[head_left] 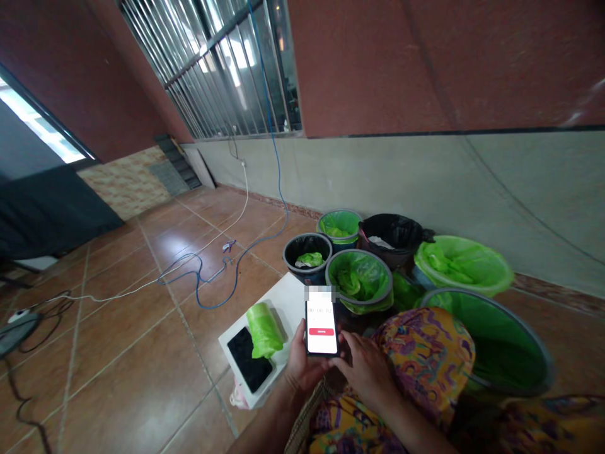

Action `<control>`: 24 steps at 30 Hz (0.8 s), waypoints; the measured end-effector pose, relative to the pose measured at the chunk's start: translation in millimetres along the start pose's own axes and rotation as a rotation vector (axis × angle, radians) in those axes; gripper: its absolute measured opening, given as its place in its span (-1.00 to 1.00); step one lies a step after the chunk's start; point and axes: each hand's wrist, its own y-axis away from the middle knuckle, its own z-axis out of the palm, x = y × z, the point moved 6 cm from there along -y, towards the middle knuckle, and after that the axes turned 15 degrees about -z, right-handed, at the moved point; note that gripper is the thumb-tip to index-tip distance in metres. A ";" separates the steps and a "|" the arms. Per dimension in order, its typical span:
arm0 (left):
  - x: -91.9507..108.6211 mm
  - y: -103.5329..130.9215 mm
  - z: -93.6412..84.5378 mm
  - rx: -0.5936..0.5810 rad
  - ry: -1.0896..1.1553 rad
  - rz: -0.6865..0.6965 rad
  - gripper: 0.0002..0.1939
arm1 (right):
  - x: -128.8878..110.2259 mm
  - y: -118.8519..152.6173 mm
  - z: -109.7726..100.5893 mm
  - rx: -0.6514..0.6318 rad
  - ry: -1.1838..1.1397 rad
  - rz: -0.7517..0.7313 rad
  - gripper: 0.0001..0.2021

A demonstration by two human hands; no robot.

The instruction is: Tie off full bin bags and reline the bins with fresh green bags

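Observation:
A lit smartphone [322, 340] is held upright in front of me, with a timer-like row of digits and a red button on its white screen. My left hand [302, 359] is closed round its lower left side. At the lower right corner, the bent fingers of my right hand [371, 366] meet the phone's edge. To the left, a roll of green plastic bags [265, 329] lies on a white board [292, 296], partly over a dark-screened tablet or phone [246, 359].
Several bag-lined bins stand by the wall, including a black-lined bin [307, 243], a green-lined bin [359, 277] and a large grey-rimmed bin [510, 340]. A blue cable [236, 277] and a white cable [189, 243] cross the tiled floor [132, 340]. Patterned cloth [425, 353] covers my lap.

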 end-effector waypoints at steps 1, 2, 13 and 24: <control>0.1 -0.1 -0.2 0.001 0.004 0.003 -0.35 | -0.2 -0.2 0.0 -0.007 -0.003 0.005 -0.67; 0.2 0.1 -0.3 0.002 0.007 0.007 -0.36 | -0.5 -0.4 0.0 -0.015 -0.005 0.008 -0.66; 0.1 4.0 -4.2 0.029 0.047 0.022 -0.42 | -1.3 -0.9 1.4 -0.055 0.017 0.031 -0.65; 1.8 -4.2 -29.4 0.054 0.115 0.040 -0.40 | 3.6 -23.4 11.5 -0.318 -0.087 0.137 -0.70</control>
